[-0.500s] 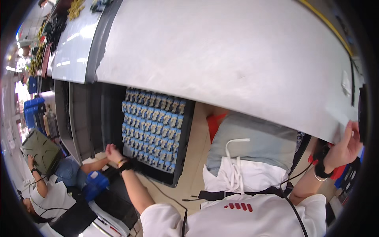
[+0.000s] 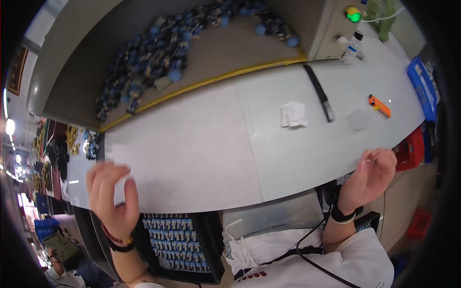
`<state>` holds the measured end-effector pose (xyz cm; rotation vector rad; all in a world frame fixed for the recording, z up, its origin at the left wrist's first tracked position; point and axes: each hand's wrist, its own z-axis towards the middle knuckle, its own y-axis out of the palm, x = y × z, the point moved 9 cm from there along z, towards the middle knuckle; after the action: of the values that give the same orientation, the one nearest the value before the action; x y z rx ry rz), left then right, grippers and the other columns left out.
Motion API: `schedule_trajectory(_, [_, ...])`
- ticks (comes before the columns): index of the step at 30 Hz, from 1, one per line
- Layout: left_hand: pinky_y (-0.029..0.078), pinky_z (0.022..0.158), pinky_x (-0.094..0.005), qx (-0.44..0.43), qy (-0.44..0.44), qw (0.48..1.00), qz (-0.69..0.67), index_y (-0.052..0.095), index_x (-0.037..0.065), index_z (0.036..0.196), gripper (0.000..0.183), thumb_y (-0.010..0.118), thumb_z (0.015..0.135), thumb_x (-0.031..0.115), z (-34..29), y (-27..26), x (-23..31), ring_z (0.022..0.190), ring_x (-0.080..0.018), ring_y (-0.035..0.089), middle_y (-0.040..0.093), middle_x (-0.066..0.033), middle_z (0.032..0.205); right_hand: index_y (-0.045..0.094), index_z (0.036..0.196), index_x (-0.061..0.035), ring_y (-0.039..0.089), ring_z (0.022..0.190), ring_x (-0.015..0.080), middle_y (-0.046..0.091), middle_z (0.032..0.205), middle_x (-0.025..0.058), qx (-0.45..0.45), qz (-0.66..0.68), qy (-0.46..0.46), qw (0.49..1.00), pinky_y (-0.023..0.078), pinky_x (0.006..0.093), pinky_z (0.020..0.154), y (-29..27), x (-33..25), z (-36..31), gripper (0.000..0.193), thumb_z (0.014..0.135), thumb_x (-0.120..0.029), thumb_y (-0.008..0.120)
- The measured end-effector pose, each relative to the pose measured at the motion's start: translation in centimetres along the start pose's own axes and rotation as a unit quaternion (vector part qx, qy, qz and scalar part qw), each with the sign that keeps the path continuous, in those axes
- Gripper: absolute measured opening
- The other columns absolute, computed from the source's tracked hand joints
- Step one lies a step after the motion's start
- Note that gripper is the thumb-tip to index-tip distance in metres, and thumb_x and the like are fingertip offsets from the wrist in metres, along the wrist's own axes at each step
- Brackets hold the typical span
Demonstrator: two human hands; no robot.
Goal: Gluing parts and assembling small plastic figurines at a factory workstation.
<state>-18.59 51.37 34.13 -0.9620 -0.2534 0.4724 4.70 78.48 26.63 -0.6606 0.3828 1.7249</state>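
Note:
My left hand (image 2: 113, 197) is raised over the table's near left edge, thumb and fingers apart, holding nothing. Below it and to its right sits a black tray (image 2: 216, 245) with rows of small blue-and-beige parts (image 2: 175, 242). My right hand (image 2: 370, 175) hovers by the table's near right edge, its fingers curled in toward the thumb. A tiny glint shows at those fingertips, but what it is cannot be made out. Beyond that hand, a small translucent piece (image 2: 360, 118) and an orange cutter-like tool (image 2: 380, 106) lie on the white table (image 2: 192, 158).
A grey booth (image 2: 240, 48) with a yellow front edge holds a heap of blue and dark parts (image 2: 144, 62). A folded white cloth (image 2: 293, 114), a long black bar (image 2: 319, 92) and a small bottle (image 2: 354, 45) are on the table. Blue (image 2: 422, 89) and red bins (image 2: 410, 149) stand at right.
The view has swung up to show the booth and tabletop. My left hand has come up from beside the tray to above the table edge. My right hand has turned, its fingers curled.

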Motion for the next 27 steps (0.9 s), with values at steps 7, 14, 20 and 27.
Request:
schedule_trajectory(7, [0.042,0.073,-0.0301,-0.109,0.083,0.977,-0.166,0.055,0.002,0.093,0.024,0.057,0.07,0.006,13.3,10.2,5.0,0.082,-0.024,0.055,0.058,-0.0107,0.086,0.042,0.113,-0.0006,0.046,0.087,0.0197,0.049,0.098,0.0083,-0.078,-0.205,0.145,0.965,0.036,0.0295,0.074,0.7,3.9,2.5,0.059,0.063,-0.016,0.068])
schedule_trajectory(14, [0.044,0.071,-0.0353,-0.087,0.111,0.976,-0.169,0.054,0.006,0.095,0.026,0.057,0.073,0.019,22.5,22.1,7.0,0.085,-0.031,0.056,0.059,-0.014,0.091,0.054,0.096,0.0,0.05,0.075,0.0244,0.054,0.08,0.0116,-0.09,-0.264,0.147,0.949,0.038,0.0334,0.07,1.1,5.2,2.7,0.029,0.071,-0.014,0.061])
schedule_trajectory(20, [0.042,0.065,-0.0325,-0.162,0.121,0.966,-0.161,0.051,0.003,0.082,0.02,0.06,0.073,0.018,22.0,25.1,5.4,0.071,-0.0284,0.054,0.056,-0.0131,0.078,0.055,0.088,-0.0029,0.05,0.072,0.024,0.056,0.077,0.0075,-0.121,-0.263,0.124,0.949,0.038,0.0328,0.066,1.5,4.9,2.8,0.02,0.071,-0.013,0.06])
schedule_trajectory(27, [0.038,0.065,-0.0199,-0.216,-0.182,0.783,-0.555,0.043,0.003,0.102,0.03,0.058,0.076,0.008,11.0,15.2,7.3,0.076,-0.008,0.048,0.053,-0.0033,0.083,0.056,0.09,-0.0034,0.052,0.073,0.0223,0.057,0.079,0.008,-0.141,-0.231,0.168,0.948,0.039,0.031,0.067,2.3,5.5,2.8,0.029,0.066,-0.015,0.066])
